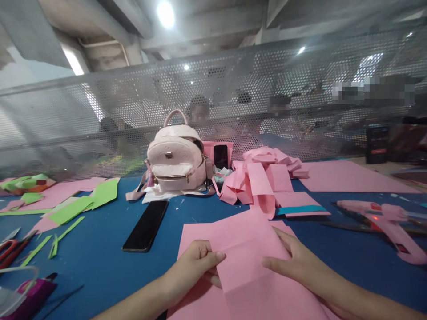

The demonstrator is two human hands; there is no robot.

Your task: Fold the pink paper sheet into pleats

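Note:
Both my hands are on a sheet of pink paper (247, 266) that is bent up over more pink sheets on the blue table. My left hand (196, 269) pinches the sheet's left edge between thumb and curled fingers. At the right side, my right hand (296, 258) has its thumb on the front of the sheet and its fingers behind it, partly hidden. A crease runs across the paper between the hands.
A black phone (146, 226) lies left of the paper, before a pale backpack (176, 158). Crumpled pink strips (263, 173) are heaped behind. A pink glue gun (383, 220) lies right; green paper (75, 209) and scissors (15, 251) lie left. A perforated metal screen (133, 106) stands at the back.

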